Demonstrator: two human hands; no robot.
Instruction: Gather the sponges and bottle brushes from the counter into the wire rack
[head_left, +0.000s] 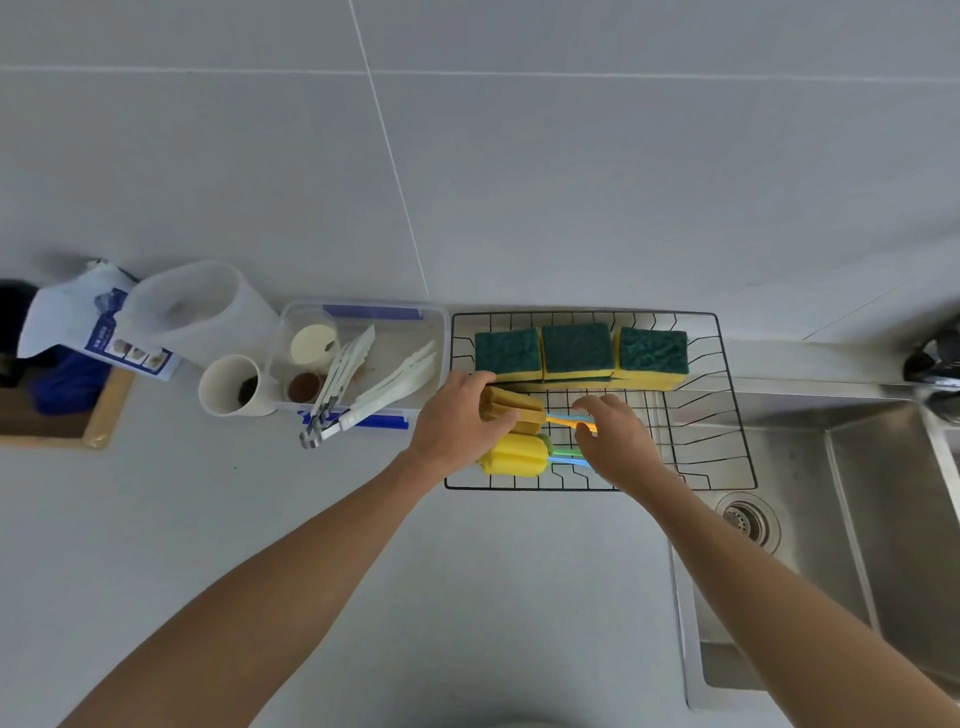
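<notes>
Now left hand clasping the tan foam head of a bottle brush inside the wire rack, above two more brushes. Right hand pinching its orange handle; three sponges lined along the rack's far side.

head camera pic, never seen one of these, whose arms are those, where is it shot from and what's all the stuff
There is no machine here. A person wears a camera on the head, so the single picture looks down along their own two bare arms at a kitchen counter beside a steel sink.

The wire rack sits at the sink's edge. Three green-topped yellow sponges are lined up along its far side. The left hand grips the foam head of a bottle brush, and the right hand holds the coloured handles. A second, brighter yellow brush lies just below.

To the left stand a clear plastic box with white tongs in it and a white cup.
</notes>
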